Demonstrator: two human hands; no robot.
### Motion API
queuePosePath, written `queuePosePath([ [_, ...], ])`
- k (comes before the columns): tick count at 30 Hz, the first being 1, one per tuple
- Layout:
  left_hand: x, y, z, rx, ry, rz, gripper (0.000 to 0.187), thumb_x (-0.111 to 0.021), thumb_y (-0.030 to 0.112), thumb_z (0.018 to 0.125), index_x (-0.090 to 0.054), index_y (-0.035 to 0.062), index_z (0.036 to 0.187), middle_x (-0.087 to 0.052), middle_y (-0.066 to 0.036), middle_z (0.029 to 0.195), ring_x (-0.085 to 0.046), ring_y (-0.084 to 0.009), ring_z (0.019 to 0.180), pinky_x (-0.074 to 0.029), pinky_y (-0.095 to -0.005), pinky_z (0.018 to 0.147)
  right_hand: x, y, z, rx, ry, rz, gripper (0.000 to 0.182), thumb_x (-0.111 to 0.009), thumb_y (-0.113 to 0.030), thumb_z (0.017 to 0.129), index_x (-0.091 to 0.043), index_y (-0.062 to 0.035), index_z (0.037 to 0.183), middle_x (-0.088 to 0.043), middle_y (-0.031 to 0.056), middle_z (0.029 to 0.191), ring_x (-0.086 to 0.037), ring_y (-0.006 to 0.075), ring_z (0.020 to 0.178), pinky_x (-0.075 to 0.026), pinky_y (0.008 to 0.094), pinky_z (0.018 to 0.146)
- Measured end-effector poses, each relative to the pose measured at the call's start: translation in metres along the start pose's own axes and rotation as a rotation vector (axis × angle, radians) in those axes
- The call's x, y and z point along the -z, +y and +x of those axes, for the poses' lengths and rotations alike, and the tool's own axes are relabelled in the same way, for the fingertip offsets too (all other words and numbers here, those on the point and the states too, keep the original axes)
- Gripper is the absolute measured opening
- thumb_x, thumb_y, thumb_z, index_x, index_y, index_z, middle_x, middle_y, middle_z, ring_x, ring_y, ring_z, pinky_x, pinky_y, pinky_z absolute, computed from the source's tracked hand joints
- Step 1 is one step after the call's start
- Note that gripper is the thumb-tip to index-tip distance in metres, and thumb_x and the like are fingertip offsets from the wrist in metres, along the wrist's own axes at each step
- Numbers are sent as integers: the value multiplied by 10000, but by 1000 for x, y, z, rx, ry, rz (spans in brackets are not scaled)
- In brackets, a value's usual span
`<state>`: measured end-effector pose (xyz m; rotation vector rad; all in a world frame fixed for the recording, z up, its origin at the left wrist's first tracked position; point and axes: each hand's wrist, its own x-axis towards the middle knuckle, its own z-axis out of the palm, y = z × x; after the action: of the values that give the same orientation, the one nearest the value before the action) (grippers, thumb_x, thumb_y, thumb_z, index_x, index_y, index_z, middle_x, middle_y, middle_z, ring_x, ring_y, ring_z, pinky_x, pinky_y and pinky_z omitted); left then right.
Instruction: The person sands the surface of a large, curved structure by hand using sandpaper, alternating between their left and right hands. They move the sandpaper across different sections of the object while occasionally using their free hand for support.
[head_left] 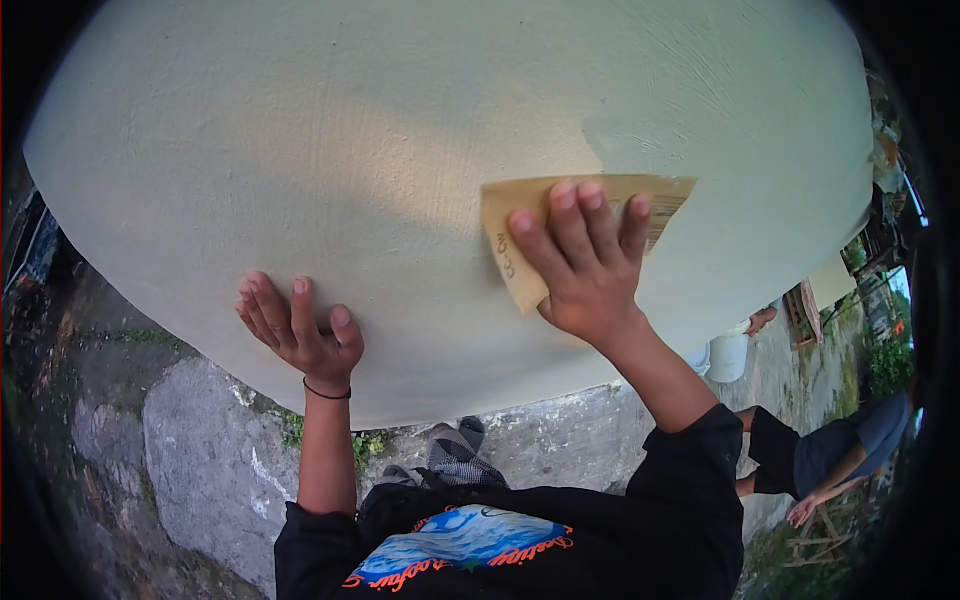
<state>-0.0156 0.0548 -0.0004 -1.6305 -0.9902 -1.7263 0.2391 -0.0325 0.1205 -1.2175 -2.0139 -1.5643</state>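
A large, pale, curved surface (400, 240) with fine streaks and small bumps fills most of the head view. Against its right part, my right hand (595, 260) holds a tan sheet of sandpaper (510, 200), its fingers spread over the printed back. The sheet's lower left corner bends away beside the thumb. My left hand (305, 325) rests near the lower left of the pale surface, fingers extended and nothing in it. A thin dark band circles that wrist. The sandpaper's gritty face is hidden.
Below is rough concrete ground (210, 430) with weeds along its cracks. Another person (840, 450) in dark clothes bends at the right, beside a wooden frame (820, 540). A white bucket (728, 358) stands behind the pale surface's right edge, near a hand (762, 320).
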Motion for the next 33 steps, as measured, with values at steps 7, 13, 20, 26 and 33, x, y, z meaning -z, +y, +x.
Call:
queuePosePath([
  [7,4,0,-1,-15,-15,11,435,-381,327,952,-453,103,1317,-349,-220,1440,-285,-356,1370,-178,-494,1124,2,74,-71,-308,192,11,504,-331,-342,984,-395,-52,1391,-239,201,1503,-151,343,1419,-50,508,1132],
  [13,3,-1,-2,-10,-11,1,430,-394,324,944,-460,105,1308,-350,-220,1440,-288,-356,1369,-178,-492,1125,37,139,49,-907,525,212,582,-359,-353,996,-244,17,1430,-265,250,1461,-226,356,1372,-141,439,1120],
  [20,0,-2,-6,32,2,-14,403,-433,371,930,-497,168,1273,-390,-196,1420,-306,-346,1360,-173,-490,1124,-4,-11,-32,305,-78,-51,457,-369,-263,932,-417,-364,1375,-331,-48,1489,-249,120,1393,-31,430,1176],
  [26,-1,-2,-7,38,19,-14,378,-442,371,931,-506,173,1246,-412,-195,1404,-319,-343,1353,-184,-492,1121,26,115,-11,-349,272,13,502,-345,-327,990,-371,-53,1409,-247,177,1506,-165,321,1418,-78,463,1136],
  [33,0,-1,-7,52,18,-21,383,-458,384,931,-506,178,1251,-413,-200,1401,-321,-349,1350,-188,-492,1119,30,56,101,-272,336,48,448,-434,-296,959,-439,-162,1386,-292,159,1492,-214,303,1403,-106,447,1133],
])
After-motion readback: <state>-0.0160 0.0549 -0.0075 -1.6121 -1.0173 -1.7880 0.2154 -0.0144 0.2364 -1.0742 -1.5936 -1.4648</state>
